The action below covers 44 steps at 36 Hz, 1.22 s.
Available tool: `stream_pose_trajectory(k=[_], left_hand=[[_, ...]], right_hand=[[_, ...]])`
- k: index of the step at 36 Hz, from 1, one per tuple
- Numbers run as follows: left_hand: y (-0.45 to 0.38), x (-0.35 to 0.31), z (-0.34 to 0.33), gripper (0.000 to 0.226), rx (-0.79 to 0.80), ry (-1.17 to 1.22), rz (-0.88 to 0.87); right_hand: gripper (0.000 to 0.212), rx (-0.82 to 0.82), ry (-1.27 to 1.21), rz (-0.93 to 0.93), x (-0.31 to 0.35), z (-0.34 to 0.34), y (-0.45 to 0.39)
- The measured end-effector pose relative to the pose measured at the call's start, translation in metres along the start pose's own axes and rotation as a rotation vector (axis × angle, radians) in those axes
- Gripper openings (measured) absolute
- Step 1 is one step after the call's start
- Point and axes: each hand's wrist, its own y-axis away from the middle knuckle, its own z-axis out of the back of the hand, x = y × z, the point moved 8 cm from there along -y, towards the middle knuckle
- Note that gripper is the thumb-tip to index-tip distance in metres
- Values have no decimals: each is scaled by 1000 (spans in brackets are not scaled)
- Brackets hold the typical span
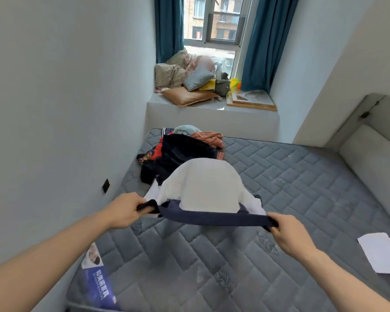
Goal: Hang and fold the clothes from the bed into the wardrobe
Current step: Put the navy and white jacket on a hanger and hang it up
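A: Grip status?
B: Left hand (126, 210) and right hand (288, 233) each pinch one end of the white garment's (203, 188) navy hem (212, 218), held taut above the mattress (302, 176).
A: Rest?
B: Clothes pile (180, 149) lies behind it, by the wall.

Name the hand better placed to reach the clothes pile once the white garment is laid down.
Left, probably. The left hand sits on the wall side, nearer the clothes pile by the mattress's far left edge. The right hand grips the garment's navy band farther right.
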Motion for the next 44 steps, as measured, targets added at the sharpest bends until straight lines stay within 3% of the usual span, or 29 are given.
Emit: stream_pose_trajectory(k=[4, 7, 12, 18, 22, 26, 31, 36, 44], left_hand=[[30, 19, -113, 24, 255, -106, 16], [47, 34, -187, 29, 345, -155, 65], [75, 56, -271, 25, 527, -75, 286], [83, 74, -318, 43, 496, 104, 447], [80, 91, -339, 43, 499, 254, 514], [64, 102, -335, 36, 388, 354, 577], [30, 103, -318, 18, 282, 392, 490], [0, 99, -316, 15, 312, 314, 343], [7, 108, -365, 26, 382, 365, 479]], right_hand=[[29, 257, 135, -88, -35, -98, 32], [20, 455, 177, -153, -58, -166, 60], [29, 694, 174, -230, -84, -247, 95], [36, 904, 131, -304, -99, -314, 101], [29, 879, 148, -356, -107, -325, 104], [26, 861, 105, -392, -106, -329, 98], [27, 828, 47, -410, -99, -338, 82], [32, 849, -15, -426, -98, -365, 73], [21, 828, -191, -615, -131, -411, 91]])
